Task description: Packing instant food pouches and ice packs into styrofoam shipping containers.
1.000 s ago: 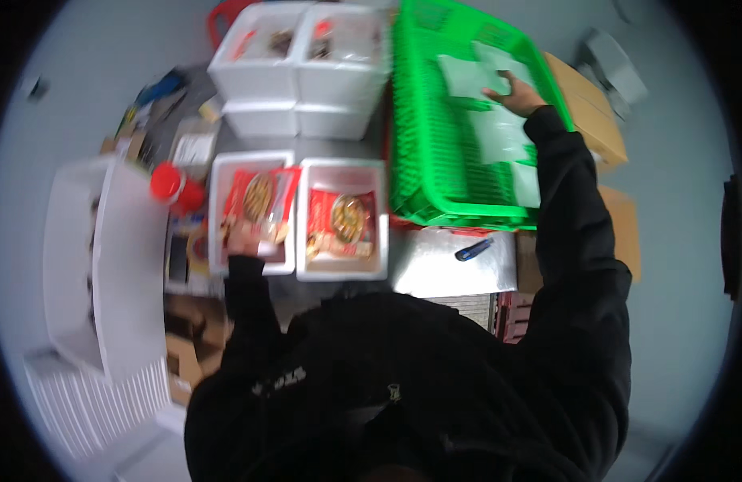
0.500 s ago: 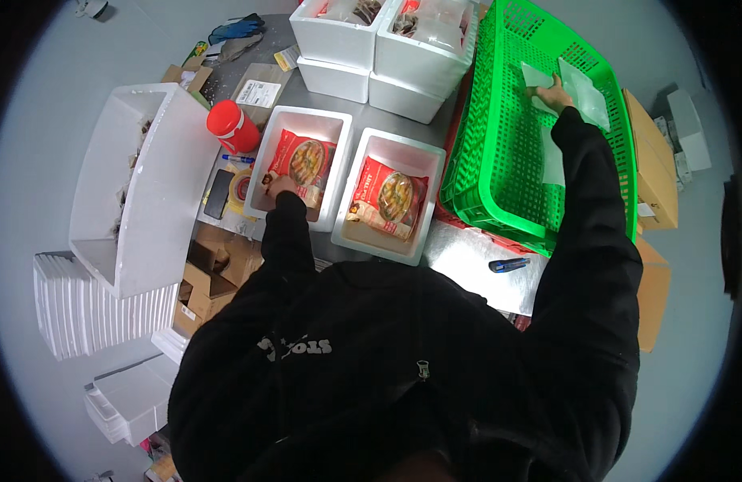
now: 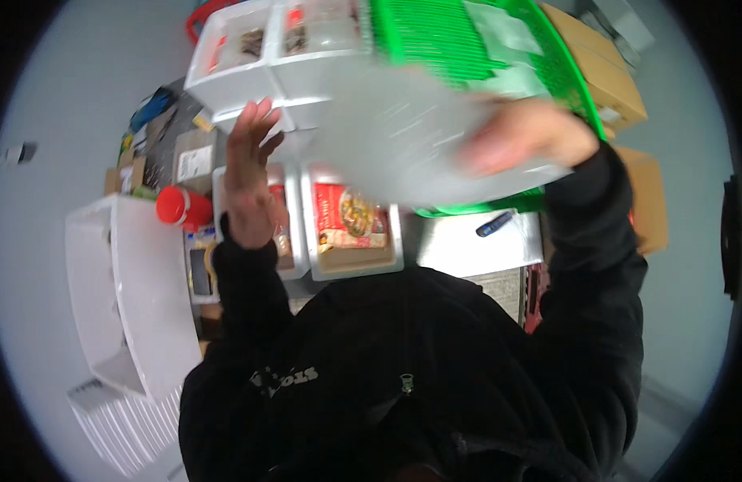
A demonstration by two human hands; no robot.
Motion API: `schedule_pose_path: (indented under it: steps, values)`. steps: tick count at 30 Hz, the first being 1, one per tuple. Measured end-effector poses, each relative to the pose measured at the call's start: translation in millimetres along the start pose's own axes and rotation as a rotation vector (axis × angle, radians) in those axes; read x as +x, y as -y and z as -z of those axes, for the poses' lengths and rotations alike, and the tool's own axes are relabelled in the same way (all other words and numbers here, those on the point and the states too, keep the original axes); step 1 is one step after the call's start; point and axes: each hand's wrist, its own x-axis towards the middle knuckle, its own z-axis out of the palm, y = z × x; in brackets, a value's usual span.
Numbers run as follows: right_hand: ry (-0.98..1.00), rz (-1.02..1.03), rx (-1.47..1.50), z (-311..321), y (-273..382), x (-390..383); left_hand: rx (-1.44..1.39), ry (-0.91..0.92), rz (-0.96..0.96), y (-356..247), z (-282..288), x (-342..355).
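A flat, translucent ice pack (image 3: 395, 136), smeared by motion, hangs in the air in front of the green crate (image 3: 423, 40). My right hand (image 3: 532, 136) is closed on its right end. My left hand (image 3: 250, 173) is raised with its fingers spread and nothing in it, above the left foam box (image 3: 300, 261). Behind that hand, a red food packet (image 3: 281, 217) shows only in part. The right foam box (image 3: 359, 267) holds another red food packet (image 3: 347, 217) with a picture of a dish; the ice pack covers that box's far right corner.
More translucent packs (image 3: 503, 32) lie in the crate. Stacked foam boxes (image 3: 234, 76) stand at the back. Left are a red-lidded container (image 3: 184, 207) and a large foam box (image 3: 158, 297). A blue cutter (image 3: 494, 224) lies near the table's front edge; cardboard boxes (image 3: 600, 64) stand right.
My right hand has come out of the crate with an ice pack, moving left and nearer. My left hand has lifted off the left packet and opened. The whole view has shifted.
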Motion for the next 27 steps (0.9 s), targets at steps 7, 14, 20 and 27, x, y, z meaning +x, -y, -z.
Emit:
schedule_pose_path:
  steps: [7,14,20,27]
  values:
    - [-0.252,-0.639,0.168,-13,8,19,-0.409,0.390,0.207,7,-3,-3]
    - [-0.689,-1.065,-0.848,111,-130,-116,0.731,0.442,0.247,99,-13,-33]
    - [-0.429,-1.367,-1.145,93,-154,-89,1.141,0.699,0.238,197,-80,-55]
    - [-0.617,-1.144,-0.261,105,-96,-97,1.202,0.569,0.074,210,-78,-75]
